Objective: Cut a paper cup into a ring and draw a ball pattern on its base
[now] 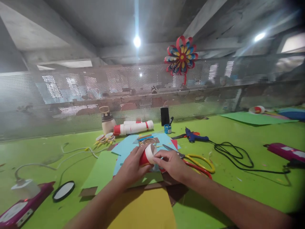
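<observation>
A short red-and-white paper cup or tube [149, 154] is held between my two hands over the stacked papers, its open white end tilted up and to the right. My left hand [133, 162] wraps round its red side. At the white rim, the thumb and fingers of my right hand [168, 159] pinch the edge. Scissors [199, 160] with yellow and red handles lie just beyond my right wrist. Under and behind the hands are light blue paper [126, 149], green paper [102, 168] and yellow paper [143, 210].
A blue glue gun [195, 136] with a black cable lies right of centre. White-and-red tubes [133, 128], a beige-and-dark bottle [108, 122], a phone [164, 116] and a blue jar [167, 128] stand or lie at the back. Power strips [26, 203] flank both sides. A mesh screen [133, 86] rises behind.
</observation>
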### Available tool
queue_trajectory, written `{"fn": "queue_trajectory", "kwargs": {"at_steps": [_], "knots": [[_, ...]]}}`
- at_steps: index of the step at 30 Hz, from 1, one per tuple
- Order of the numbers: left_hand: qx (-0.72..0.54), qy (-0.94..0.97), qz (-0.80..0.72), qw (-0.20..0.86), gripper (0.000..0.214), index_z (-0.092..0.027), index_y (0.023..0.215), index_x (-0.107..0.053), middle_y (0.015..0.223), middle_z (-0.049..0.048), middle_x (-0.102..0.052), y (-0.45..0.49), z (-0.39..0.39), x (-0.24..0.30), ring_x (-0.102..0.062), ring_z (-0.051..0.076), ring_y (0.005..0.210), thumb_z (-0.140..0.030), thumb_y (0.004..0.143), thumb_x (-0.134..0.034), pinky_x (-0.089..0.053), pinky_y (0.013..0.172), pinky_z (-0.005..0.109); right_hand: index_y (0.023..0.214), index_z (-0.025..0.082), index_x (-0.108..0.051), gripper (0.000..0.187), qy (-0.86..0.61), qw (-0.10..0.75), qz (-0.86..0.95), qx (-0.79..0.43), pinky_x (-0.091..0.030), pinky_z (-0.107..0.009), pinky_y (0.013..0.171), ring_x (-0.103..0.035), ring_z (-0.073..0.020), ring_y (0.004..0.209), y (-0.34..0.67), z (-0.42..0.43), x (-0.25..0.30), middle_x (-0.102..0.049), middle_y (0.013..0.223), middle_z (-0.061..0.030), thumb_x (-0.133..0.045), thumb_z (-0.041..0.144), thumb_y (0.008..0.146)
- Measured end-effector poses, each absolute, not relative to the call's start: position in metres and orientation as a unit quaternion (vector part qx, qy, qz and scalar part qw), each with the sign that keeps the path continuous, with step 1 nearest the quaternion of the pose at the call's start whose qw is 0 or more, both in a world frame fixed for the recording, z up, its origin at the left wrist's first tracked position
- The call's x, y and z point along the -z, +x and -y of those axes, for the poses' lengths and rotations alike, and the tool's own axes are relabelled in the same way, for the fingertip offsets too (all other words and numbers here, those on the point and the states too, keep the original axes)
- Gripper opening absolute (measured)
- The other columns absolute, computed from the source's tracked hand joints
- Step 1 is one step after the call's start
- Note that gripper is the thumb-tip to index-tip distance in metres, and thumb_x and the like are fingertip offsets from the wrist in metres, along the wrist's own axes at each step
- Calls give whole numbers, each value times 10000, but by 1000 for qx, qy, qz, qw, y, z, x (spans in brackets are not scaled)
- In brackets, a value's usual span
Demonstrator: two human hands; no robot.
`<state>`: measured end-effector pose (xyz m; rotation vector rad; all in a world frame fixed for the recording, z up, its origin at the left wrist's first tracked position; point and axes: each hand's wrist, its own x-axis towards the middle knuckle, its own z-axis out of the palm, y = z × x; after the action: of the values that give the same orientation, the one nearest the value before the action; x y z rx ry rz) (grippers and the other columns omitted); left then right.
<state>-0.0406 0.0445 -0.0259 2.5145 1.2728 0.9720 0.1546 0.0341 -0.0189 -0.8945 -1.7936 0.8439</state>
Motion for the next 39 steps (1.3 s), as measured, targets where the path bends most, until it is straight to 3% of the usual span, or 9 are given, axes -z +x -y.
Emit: {"fn": "queue_trajectory", "kwargs": {"at_steps": [5,10,16,21,28,39], "knots": [[-321,842,-427,76,673,-209,1435,-316,1307,150,-525,-43,-44,30,-505,299,1205,-350,846,-608,-414,1006,467,776,140,-726,194,-373,493,722,-310,-436,-260,612,-556,-144,659,155,-36,17,-670,735,-36,-574,255,815],[-333,833,-437,53,689,-181,1419,-316,1369,163,-500,-44,-49,33,-507,301,1236,-303,821,-635,-422,1009,455,741,152,-715,145,-364,515,725,-277,-463,-281,672,-591,-170,732,155,-40,17,-677,764,-52,-599,226,785],[-342,814,-467,41,694,-163,1350,-395,1261,161,-571,-41,-49,36,-569,324,1122,-288,745,-713,-465,927,484,819,164,-711,136,-363,525,724,-262,-473,-301,716,-590,-193,837,159,-44,18,-667,884,-77,-608,244,778],[-347,810,-471,38,633,-152,1259,-455,1175,160,-596,-37,-44,33,-585,328,1046,-351,728,-735,-474,880,496,791,155,-709,164,-369,496,724,-306,-444,-295,701,-561,-161,720,161,-40,16,-667,780,-39,-597,273,805],[-367,830,-415,70,491,-225,1236,-470,1154,90,-600,-40,-38,26,-601,246,1011,-397,818,-660,-487,853,396,697,145,-672,250,-360,473,691,-412,-416,-263,622,-499,-128,619,164,-35,6,-598,633,3,-593,355,805],[-400,779,-444,188,498,-194,1202,-523,1151,107,-635,-39,-40,27,-626,258,974,-407,779,-676,-498,836,386,703,140,-674,348,-368,490,623,-486,-403,-278,627,-485,-129,629,165,-41,10,-595,647,1,-659,485,747]]}}
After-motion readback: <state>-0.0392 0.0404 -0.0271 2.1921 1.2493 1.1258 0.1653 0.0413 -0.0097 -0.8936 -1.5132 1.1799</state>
